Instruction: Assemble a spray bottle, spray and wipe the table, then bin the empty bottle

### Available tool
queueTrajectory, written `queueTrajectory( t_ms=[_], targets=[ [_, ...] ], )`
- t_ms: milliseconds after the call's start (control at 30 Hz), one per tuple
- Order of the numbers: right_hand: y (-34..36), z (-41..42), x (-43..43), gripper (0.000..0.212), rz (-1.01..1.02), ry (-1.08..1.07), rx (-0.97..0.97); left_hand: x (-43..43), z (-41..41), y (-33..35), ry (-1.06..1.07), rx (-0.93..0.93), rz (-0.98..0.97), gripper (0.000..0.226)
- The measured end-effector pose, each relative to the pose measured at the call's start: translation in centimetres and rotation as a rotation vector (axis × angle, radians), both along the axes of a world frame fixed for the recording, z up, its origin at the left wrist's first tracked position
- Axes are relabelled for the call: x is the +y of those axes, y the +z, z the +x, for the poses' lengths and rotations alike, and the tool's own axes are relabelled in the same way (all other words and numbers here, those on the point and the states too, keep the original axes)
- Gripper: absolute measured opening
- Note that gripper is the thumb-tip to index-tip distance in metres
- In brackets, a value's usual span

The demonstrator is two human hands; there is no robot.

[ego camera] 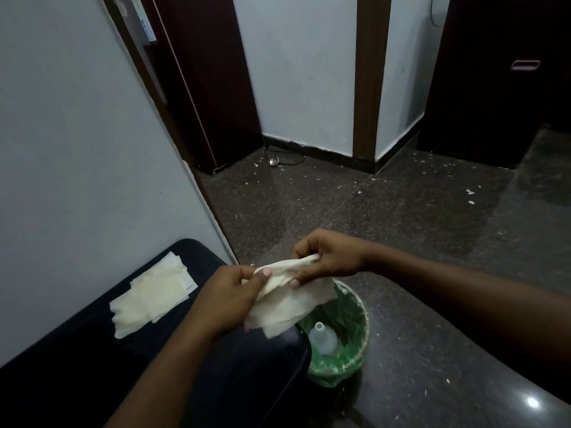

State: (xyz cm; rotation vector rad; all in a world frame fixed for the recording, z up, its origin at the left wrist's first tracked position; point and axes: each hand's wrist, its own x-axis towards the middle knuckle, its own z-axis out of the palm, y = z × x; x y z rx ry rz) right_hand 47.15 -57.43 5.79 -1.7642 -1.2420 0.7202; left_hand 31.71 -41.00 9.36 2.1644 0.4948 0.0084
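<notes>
Both hands hold one pale cream wiping cloth (290, 304) above the corner of the dark table (92, 359). My left hand (228, 298) pinches its left end between thumb and fingers. My right hand (327, 257) grips the bunched upper right end. The rest of the cloth hangs down over the table corner and the bin's rim. A translucent white bottle (323, 338), without a spray head, lies inside the bin (361, 344) with the green liner, on the floor right of the table.
A stack of folded pale cloths (151, 298) lies on the table near the white wall (77, 149). Dark speckled floor (401, 217) with white flecks spreads ahead. Dark doors and frames stand at the back; a small metal object with a cable (273, 161) lies by the skirting.
</notes>
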Motion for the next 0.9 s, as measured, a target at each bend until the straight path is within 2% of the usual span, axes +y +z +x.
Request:
queueTrajectory(
  t_ms=[100,167,233,367,433,533,700,833,900],
  targets=[
    [-0.9,0.4,-0.3,0.012,-0.026,-0.059,-0.007,0.3,-0.3,-0.7,0.031,-0.001,0.021,0.019],
    [-1.5,0.6,-0.6,0.006,-0.067,-0.095,0.028,0.5,-0.4,-1.0,0.090,-0.025,0.003,0.005],
    [-2.3,1.1,-0.8,0.009,-0.147,-0.171,0.021,0.8,-0.5,-1.2,0.143,-0.039,-0.024,0.009],
    [-4.5,2.0,-0.7,0.025,-0.375,-0.297,-0.243,1.5,-0.7,-1.1,0.132,-0.038,-0.047,0.004],
    [-5.8,2.1,-0.7,0.028,-0.467,-0.328,-0.280,1.7,-0.9,-0.9,0.123,-0.047,-0.051,0.004],
    [-8.3,2.1,-0.5,0.030,-0.548,-0.356,-0.240,2.2,-1.2,-1.0,0.132,-0.068,-0.062,0.010],
    [-12.9,2.6,-0.1,0.034,-0.559,-0.407,-0.095,3.8,-1.9,-1.9,0.164,-0.061,-0.058,0.011],
    [-16.5,3.7,0.1,0.025,-0.614,-0.451,-0.025,5.0,-2.3,-2.3,0.203,-0.043,-0.057,0.012],
    [-18.4,4.6,-0.5,0.020,-0.674,-0.500,-0.079,5.5,-2.5,-2.2,0.224,-0.056,-0.032,0.013]
  ],
)
